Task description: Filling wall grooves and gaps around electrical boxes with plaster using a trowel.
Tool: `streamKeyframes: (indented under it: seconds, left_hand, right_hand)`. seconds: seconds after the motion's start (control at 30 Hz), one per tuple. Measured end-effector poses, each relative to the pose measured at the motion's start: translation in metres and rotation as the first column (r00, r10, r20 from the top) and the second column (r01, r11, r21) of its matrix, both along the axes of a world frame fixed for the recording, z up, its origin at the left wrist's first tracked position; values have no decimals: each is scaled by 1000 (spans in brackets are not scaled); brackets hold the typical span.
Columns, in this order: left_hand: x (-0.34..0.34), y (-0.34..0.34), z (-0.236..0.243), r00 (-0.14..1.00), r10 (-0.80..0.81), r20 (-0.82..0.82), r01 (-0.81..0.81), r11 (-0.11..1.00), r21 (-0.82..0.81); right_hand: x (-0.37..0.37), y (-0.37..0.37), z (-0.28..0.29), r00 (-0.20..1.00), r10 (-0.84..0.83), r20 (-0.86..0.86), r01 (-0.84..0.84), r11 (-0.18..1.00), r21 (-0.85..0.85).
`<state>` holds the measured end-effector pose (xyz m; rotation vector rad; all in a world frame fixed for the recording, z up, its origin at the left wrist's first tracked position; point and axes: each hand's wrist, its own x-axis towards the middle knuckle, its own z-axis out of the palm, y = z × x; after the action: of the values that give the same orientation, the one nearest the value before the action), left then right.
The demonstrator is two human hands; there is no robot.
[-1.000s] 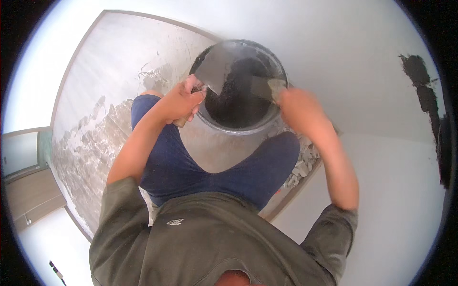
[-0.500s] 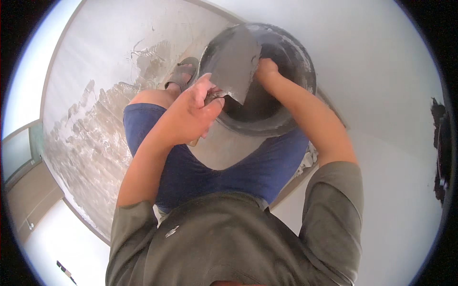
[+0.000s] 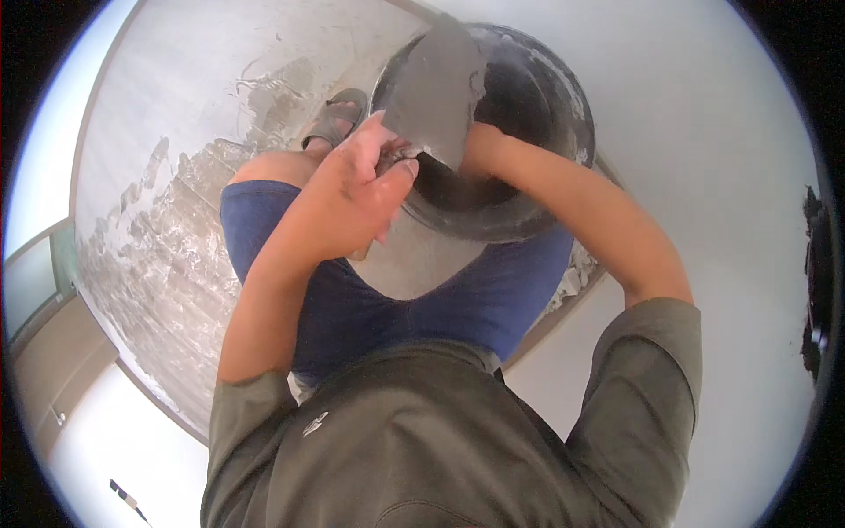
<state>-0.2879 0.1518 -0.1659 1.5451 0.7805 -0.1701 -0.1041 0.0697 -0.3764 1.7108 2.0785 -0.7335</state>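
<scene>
My left hand [image 3: 356, 189] is closed round the handle of a wide grey metal trowel [image 3: 429, 84], whose blade stands up over the near-left part of a round black bucket [image 3: 563, 106]. My right hand [image 3: 484, 150] reaches down into the bucket behind the blade, so its fingers and anything in them are hidden. The bucket's rim is smeared grey and its inside is dark. It stands just beyond my knees, between my left sandalled foot [image 3: 330, 119] and the wall.
The pale floor [image 3: 132, 211] at the left carries rough grey smears. A white wall [image 3: 704, 158] rises at the right, with a black patch [image 3: 817, 282] at the far edge. Crumbled pale debris [image 3: 572, 286] lies beside my right knee. A panelled doorway [image 3: 40, 290] shows at the far left.
My right hand, earlier at the rim with a small scraper, has gone deeper into the bucket. The trowel has risen and shifted right, and the bucket now appears higher and further right in view.
</scene>
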Motion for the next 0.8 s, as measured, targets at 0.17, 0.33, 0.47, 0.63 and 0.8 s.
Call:
streamKeyframes:
  seconds: [0.17,0.33,0.47,0.63,0.8]
  left_hand:
    - [12,-7,-2,1000,8,11,-8,1000,24]
    - [5,-8,-7,999,39,1,-39,999,21]
    - [5,-5,-9,994,96,50,-96,995,6]
    - [8,-4,-5,979,194,66,-189,979,-73]
    - [-3,0,0,963,245,109,-212,945,-249]
  right_hand:
    - [14,-6,-6,992,4,-123,8,995,103]
    - [23,2,104,993,-99,-58,91,987,-129]
    - [44,-8,111,990,-4,-141,4,1000,2]
    - [85,-61,149,880,-266,-393,271,962,-43]
    - [70,-155,175,602,-546,-582,722,684,105]
